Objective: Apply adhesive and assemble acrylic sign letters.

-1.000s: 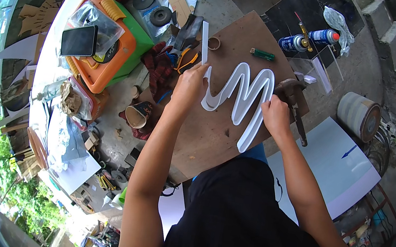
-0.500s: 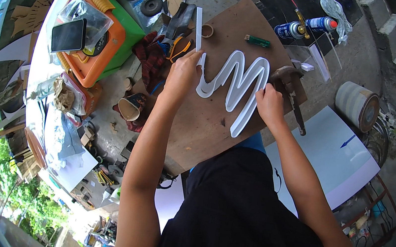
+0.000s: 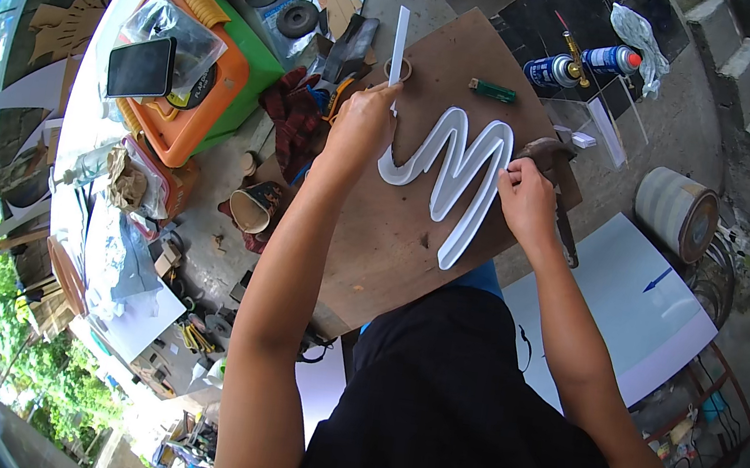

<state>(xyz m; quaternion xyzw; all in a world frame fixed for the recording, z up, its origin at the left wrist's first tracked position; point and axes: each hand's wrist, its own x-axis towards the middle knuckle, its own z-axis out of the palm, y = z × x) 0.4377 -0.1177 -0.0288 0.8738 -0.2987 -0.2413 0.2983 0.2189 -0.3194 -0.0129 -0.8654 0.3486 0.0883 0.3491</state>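
Observation:
A white letter-shaped piece (image 3: 447, 177) with raised walls, zigzagging like a slanted M, lies on the brown board (image 3: 362, 261). A narrow white strip (image 3: 399, 43) runs up from its left end. My left hand (image 3: 362, 128) is closed around this strip, thumb and fingers pinching it. At the piece's right edge, my right hand (image 3: 526, 200) has its thumb and fingertips pinched together on the wall. Just beyond my left hand sits a tape roll (image 3: 397, 70), partly covered by the strip. A green lighter (image 3: 492, 90) lies behind the piece.
A clamp (image 3: 551, 158) grips the board's right edge. Two blue gas canisters (image 3: 553, 71), one with a torch head, stand beyond it. Pliers (image 3: 340, 100), a dark red cloth (image 3: 291, 114) and a cup (image 3: 253, 209) are at left, near a green-orange toolbox (image 3: 241, 89).
My left hand has shifted slightly right and away from me with the strip. My right hand has moved slightly up along the piece's edge. The whole view has shifted a little.

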